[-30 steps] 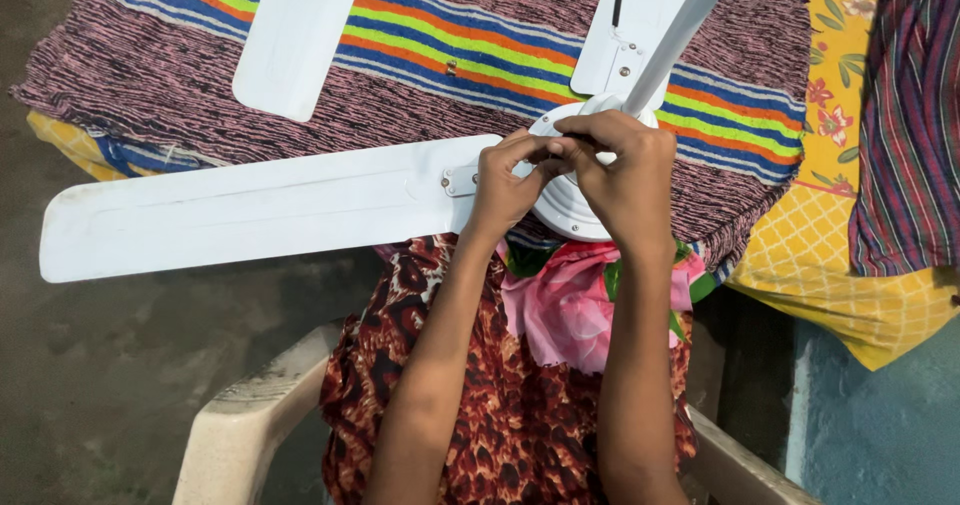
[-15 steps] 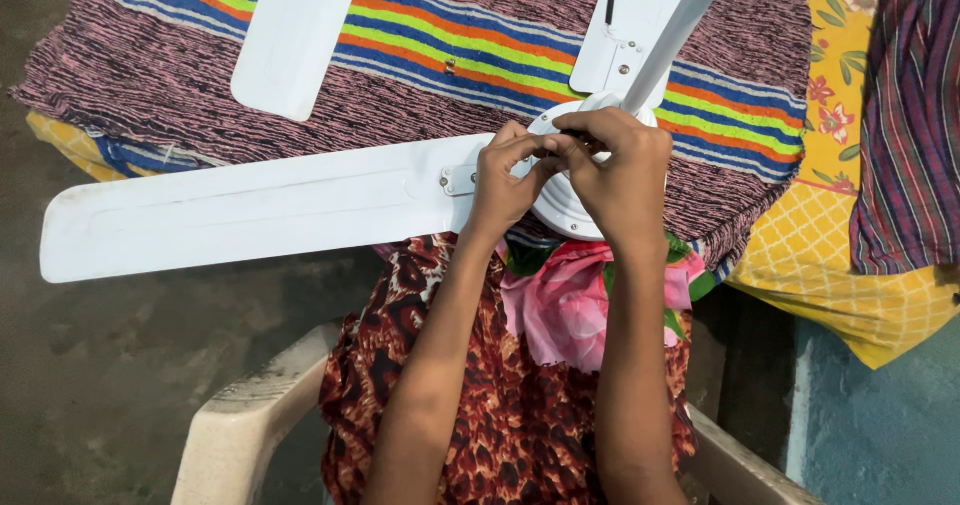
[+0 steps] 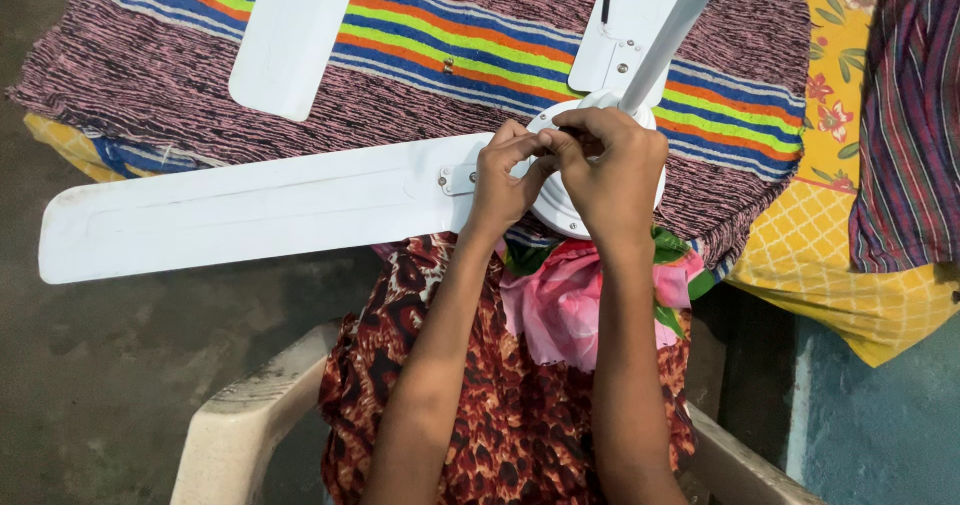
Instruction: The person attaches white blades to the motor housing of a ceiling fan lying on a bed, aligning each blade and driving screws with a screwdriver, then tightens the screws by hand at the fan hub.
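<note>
- White enamel lay under both hands: the left hand and the right hand met fingertip to fingertip over the fan motor hub, pinched shut on something too small to make out, probably a screw or a fitting at the blade root.
- Whatever they pinched was hidden by the fingers themselves.
- Just left of the left hand sat the blade bracket, with two dark fasteners showing, joining the long white blade to the hub.
- From the hub's far side the downrod rose toward the top edge, and a second blade lay apart on the striped cloth.
- The hub rested at the cloth's near edge, just above the person's patterned lap, with the long blade overhanging the floor.
- Done well, this kind of fingertip work seemed to call for keeping the hub steady with one hand, holding the small part square to its hole, and turning lightly so the thread catches without crossing.
- The plastic chair framed the lap, and a yellow floral cloth lay off to the right.
</note>
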`<state>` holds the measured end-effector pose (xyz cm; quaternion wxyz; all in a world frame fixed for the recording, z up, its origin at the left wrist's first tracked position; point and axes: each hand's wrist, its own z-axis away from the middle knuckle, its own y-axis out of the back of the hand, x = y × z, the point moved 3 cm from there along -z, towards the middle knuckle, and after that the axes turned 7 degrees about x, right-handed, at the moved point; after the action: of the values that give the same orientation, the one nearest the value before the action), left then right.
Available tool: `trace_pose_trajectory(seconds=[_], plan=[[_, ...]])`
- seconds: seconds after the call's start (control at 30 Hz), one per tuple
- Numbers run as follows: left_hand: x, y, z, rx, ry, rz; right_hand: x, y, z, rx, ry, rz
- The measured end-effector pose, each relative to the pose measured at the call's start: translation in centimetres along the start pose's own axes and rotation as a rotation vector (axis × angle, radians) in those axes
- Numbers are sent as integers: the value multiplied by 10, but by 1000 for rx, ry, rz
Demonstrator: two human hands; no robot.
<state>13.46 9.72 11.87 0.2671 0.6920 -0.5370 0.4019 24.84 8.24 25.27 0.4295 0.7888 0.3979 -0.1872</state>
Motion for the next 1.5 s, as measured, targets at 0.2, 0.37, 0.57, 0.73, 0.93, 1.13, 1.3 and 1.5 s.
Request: trace_pose_trajectory(seconds=[0.2,0.37,0.57,0.73,0.93,1.13,1.3,1.5], plan=[[0,-1,1,7,19,29,-1,-3,1,37,-33,24],[4,-1,-1,6,-10,-8,-2,-5,3,77,-57,68],[8,0,-3,16,-17,-15,-4,-7,7,111,-34,143],[14,1,-3,-12,3,-32,-7,-9,8,141,-9,200],[19,2,-5,-22,16,-30,-8,-13,9,151,-28,191],[11,0,-2,-19,72,-7,-8,-16,9,191,1,243],[0,-4,3,-14,62,45,0,-18,6,182,-55,241],[-15,-3,8,10,73,129,-7,-14,2,-35,44,134]])
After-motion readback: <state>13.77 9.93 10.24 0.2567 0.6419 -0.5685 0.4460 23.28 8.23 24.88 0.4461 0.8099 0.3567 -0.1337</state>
